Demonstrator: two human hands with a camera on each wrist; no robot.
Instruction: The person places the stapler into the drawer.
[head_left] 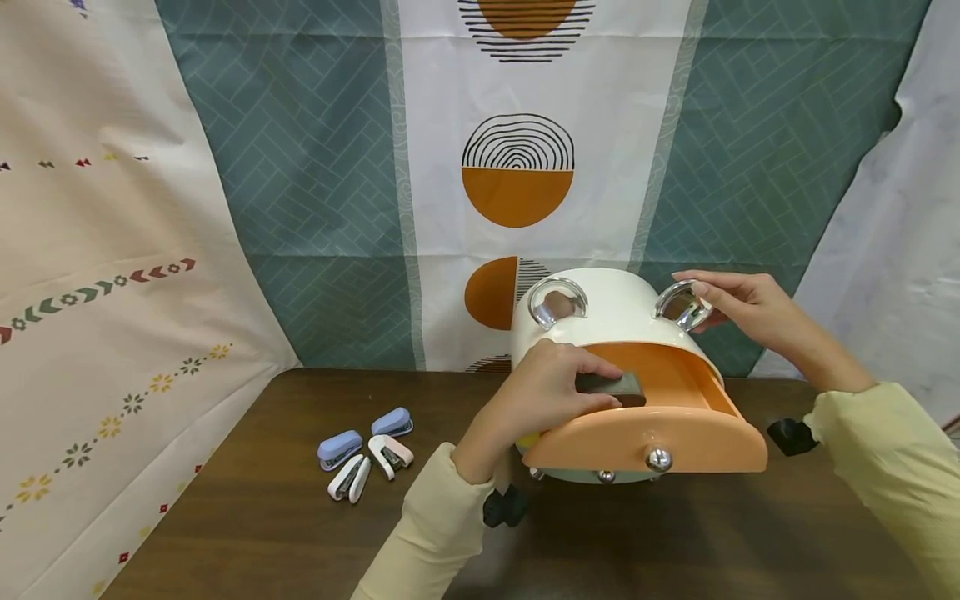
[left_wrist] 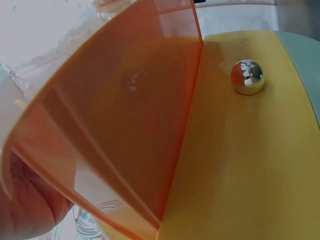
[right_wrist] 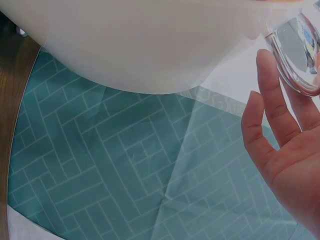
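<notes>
A white rounded desktop cabinet [head_left: 607, 304] with two chrome ring-shaped ears has its orange top drawer [head_left: 645, 440] pulled out. My left hand [head_left: 551, 387] reaches over the drawer's left side and pinches a dark grey block-like object [head_left: 628, 385] inside; its exact kind is hidden by the fingers. In the left wrist view, part of that hand [left_wrist: 30, 202] shows behind the translucent orange drawer wall. On the cabinet's right side, my right hand [head_left: 750, 308] holds the chrome ear [head_left: 684, 305] between thumb and fingers. The right wrist view shows its other fingers [right_wrist: 272, 95] spread below the ring.
Several small staplers lie on the brown table [head_left: 247, 500] left of the cabinet: two blue ones [head_left: 340, 448], a white one [head_left: 349, 479] and a pale pink one [head_left: 391, 454]. A yellow lower drawer [left_wrist: 235, 160] bears a chrome knob [left_wrist: 247, 77]. Patterned cloth [head_left: 322, 167] hangs behind.
</notes>
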